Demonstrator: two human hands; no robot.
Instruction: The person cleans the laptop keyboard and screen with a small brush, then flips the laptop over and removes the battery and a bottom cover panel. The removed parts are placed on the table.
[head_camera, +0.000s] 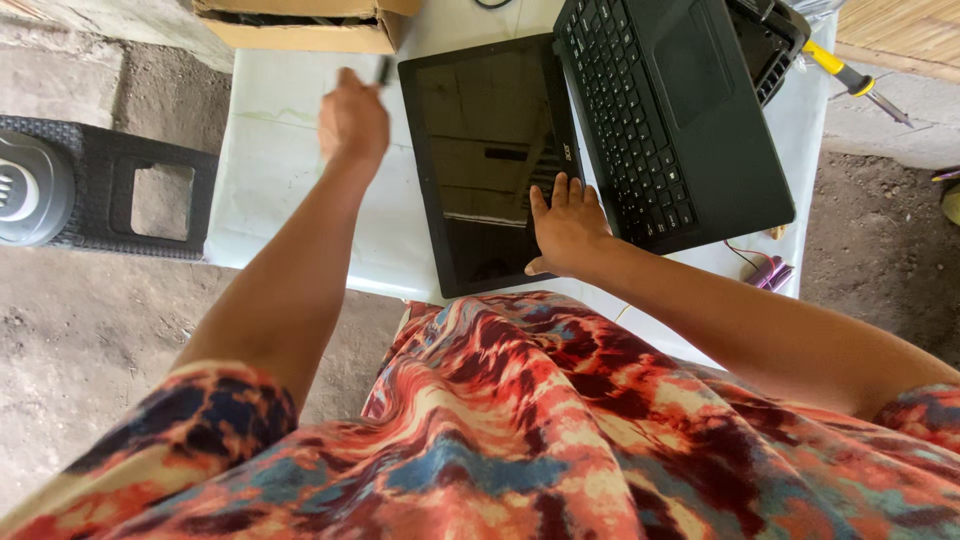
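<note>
white table (290, 190) | right hand (567, 225) flat on laptop (600, 130) | left hand (352, 122) grasping dark tool (384, 70)

A black laptop (600, 130) lies opened flat at upper centre, dark screen toward the viewer; a small dark object (384, 70), perhaps a tool, lies upper left

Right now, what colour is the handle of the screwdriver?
Yellow with a black band; the screwdriver lies at the table's far right corner, seen in the head view.
</note>
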